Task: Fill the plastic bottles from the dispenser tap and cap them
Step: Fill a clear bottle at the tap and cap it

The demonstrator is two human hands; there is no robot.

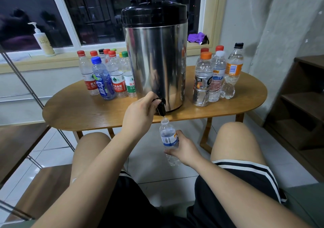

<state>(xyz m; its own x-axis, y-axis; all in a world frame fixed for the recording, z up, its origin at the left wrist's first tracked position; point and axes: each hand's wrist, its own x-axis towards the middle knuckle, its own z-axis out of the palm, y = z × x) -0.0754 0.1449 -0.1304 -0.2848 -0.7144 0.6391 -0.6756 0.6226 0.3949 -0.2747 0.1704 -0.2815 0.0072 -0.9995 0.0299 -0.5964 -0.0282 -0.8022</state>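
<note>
Nearest us, between the bare knees and over the pale glossy floor tiles (149, 159), the right hand (184, 148) wraps its fingers and thumb round a small clear ribbed plastic bottle with a blue-and-white label (168, 137). The bottle is uncapped and tilted a little. Its mouth sits just under the spout, below the near edge of the table.

Just above it, the left hand (140, 113) curls its fingers over the black plastic tap (161, 105), which juts out past that near edge. We cannot tell whether water is running.

The oval wooden table (84, 112) has a smooth grained top and a rounded rim. Bare wood shows along its near edge on both sides of the tap.

The tall cylindrical steel dispenser with a black lid (154, 61) stands at the middle, close to the near edge.

Toward the far left edge is a tight cluster of capped clear bottles with red, green and blue labels (107, 77). Toward the far right edge stand several more capped clear bottles, some orange-labelled (216, 75). Both groups stand well apart from the tap.

A dark wooden shelf unit (301, 105) stands close by the table's right end.
</note>
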